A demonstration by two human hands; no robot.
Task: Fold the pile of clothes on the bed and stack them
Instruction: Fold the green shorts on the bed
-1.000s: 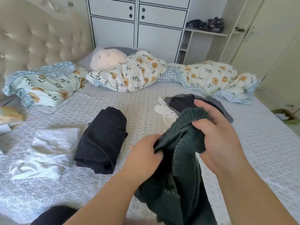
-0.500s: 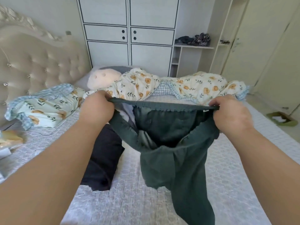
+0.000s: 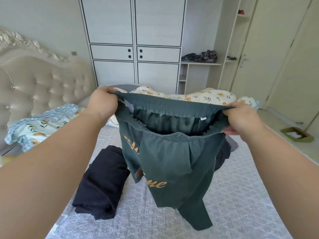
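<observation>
You stand at a bed [image 3: 241, 204] with a grey patterned cover, a tufted headboard [image 3: 43, 87] on your left and a white wardrobe [image 3: 134, 45] behind it. A flowered quilt [image 3: 207, 96] lies across the far side.

Both your arms are stretched forward. Your left hand [image 3: 102, 105] and your right hand [image 3: 241, 118] are each closed tight on one end of the waistband of the green pants [image 3: 172, 163], and they pull it wide between them. The pants hang down from your hands above the bed, the legs loose, with orange letters on the front.

Below your left hand a folded dark garment [image 3: 101, 183] lies on the cover. Under your right hand a dark pile [image 3: 222, 152] is partly hidden by the pants.

Compared with half a second ago, you hold the pants higher, and the letters now show.
</observation>
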